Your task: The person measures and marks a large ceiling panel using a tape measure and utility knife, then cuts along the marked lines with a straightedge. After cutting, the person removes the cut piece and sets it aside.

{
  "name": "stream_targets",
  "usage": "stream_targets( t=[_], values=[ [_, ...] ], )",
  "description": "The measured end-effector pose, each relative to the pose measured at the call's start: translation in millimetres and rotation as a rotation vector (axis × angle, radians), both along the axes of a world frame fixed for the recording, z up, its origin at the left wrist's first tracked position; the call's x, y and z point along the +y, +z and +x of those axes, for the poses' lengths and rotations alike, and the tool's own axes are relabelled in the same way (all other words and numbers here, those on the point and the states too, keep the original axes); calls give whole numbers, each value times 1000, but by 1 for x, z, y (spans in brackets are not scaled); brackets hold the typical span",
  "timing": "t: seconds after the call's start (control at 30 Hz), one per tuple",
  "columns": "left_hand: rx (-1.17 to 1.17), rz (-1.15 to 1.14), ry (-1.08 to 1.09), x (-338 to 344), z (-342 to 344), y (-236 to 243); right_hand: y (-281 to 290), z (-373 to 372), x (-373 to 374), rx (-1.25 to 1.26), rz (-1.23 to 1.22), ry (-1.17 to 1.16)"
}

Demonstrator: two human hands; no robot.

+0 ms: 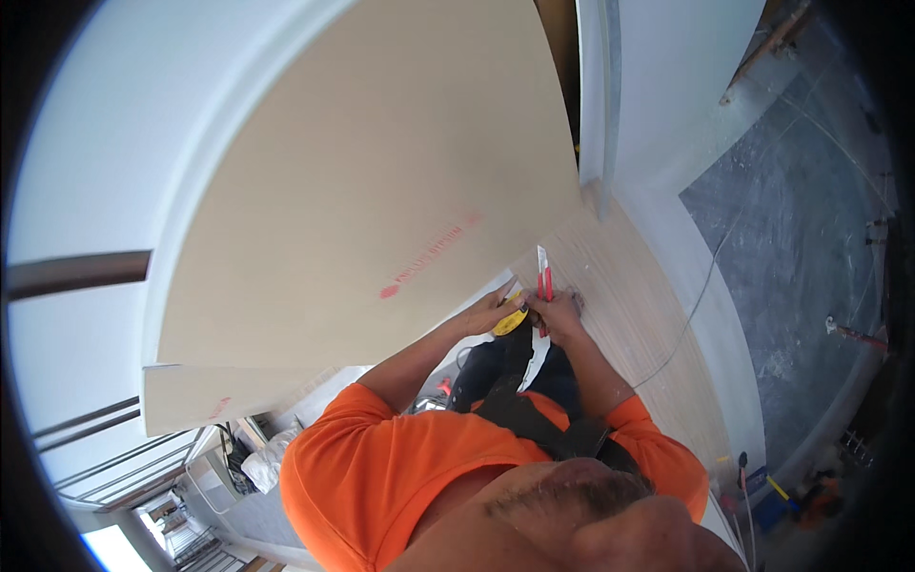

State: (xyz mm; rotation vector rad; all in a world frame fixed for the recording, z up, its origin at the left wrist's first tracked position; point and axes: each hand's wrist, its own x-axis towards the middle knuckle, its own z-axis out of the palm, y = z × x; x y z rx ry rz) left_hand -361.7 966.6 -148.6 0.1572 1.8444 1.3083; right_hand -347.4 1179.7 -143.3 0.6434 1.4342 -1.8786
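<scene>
My left hand (492, 311) grips a yellow-and-black tape measure (507, 324) close in front of my body. Beside it, my right hand (562, 312) is closed round a red-handled tool (542, 284) with a pale, narrow tip pointing up; the two hands nearly meet, and their fingertips are partly hidden. Behind them stands a large beige board (362, 191) with red printing, alongside a pale wood-grain surface (634, 286). A white strip (532, 370) hangs below the right hand.
A grey dusty floor (762, 305) lies to the right, with a thin cable (703, 296) running toward it and assorted tools (805, 496) at lower right. Crumpled white bags (269, 459) and railings are at lower left. A white panel (691, 76) rises at upper right.
</scene>
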Motion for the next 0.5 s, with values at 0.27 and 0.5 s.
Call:
stream_targets(
  t=[0.27, 0.5],
  values=[
    [403, -242, -315, -68, -38, 145, 107, -32, -40, 222, -133, 141],
    [364, -688, -190, -157, -59, 218, 73, -88, 72, 272, -65, -700]
  ],
)
